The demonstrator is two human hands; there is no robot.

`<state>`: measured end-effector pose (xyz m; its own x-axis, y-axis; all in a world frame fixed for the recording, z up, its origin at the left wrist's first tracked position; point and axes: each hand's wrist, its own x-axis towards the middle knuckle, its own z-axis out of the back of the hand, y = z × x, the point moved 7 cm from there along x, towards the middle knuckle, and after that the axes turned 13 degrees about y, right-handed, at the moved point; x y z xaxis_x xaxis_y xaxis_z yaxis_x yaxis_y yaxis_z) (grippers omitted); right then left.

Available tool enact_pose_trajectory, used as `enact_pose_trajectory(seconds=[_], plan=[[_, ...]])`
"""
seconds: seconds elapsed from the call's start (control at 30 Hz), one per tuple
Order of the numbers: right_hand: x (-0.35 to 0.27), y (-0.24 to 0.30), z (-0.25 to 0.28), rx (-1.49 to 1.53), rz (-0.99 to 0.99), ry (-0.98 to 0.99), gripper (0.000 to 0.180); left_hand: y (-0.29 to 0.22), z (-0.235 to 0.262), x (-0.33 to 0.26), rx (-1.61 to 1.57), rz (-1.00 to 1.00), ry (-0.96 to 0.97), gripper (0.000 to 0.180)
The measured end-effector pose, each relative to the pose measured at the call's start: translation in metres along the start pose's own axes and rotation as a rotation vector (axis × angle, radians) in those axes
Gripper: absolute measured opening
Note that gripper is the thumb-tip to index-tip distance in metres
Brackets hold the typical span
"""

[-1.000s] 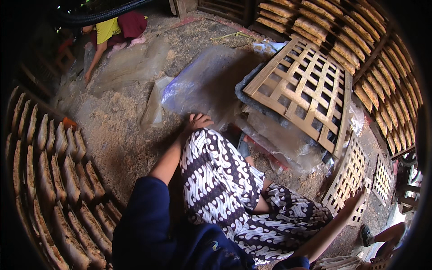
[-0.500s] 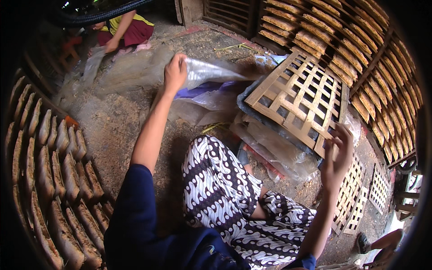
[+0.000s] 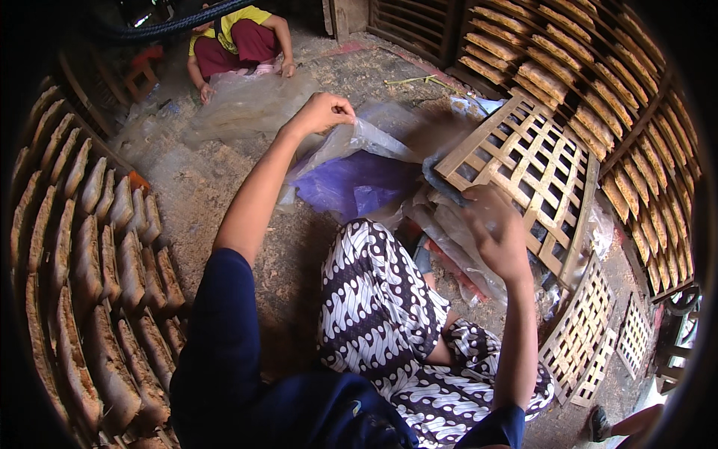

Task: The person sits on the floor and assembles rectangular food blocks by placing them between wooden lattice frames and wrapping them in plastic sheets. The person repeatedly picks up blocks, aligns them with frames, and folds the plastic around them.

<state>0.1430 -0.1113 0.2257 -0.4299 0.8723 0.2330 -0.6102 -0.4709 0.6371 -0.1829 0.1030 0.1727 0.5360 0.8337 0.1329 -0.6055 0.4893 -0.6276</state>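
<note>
My left hand is raised, its thumb and fingers pinched on the edge of a clear plastic sheet. The sheet sags to the right toward a stack. Beneath it a purple plastic sheet lies spread on the ground. My right hand is over the near left edge of a woven bamboo lattice tray; its fingers are blurred, and I cannot tell whether they grip anything. Under the tray, dark grey material and folded clear plastic stick out.
Racks of slanted brown slabs stand at left and right. More lattice trays lie at the right. Ahead, another person in a yellow top crouches with both hands at a plastic sheet. My patterned trouser leg is bent in front.
The clear sheet has gone from stretched to slack, showing more purple. My right hand has moved from the tray's near right corner to its left edge. The other person's hands have moved apart.
</note>
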Motion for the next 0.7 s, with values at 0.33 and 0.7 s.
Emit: enact_pose_trajectory(seconds=[0.33, 0.7], plan=[[0.126, 0.008, -0.095, -0.162, 0.095, -0.003, 0.038, -0.019, -0.021, -0.031, -0.007, -0.028, -0.118, 0.009], [0.226, -0.014, -0.121, -0.438, -0.017, 0.185, 0.017, -0.044, -0.039, -0.076, 0.058, -0.154, -0.394, 0.058]])
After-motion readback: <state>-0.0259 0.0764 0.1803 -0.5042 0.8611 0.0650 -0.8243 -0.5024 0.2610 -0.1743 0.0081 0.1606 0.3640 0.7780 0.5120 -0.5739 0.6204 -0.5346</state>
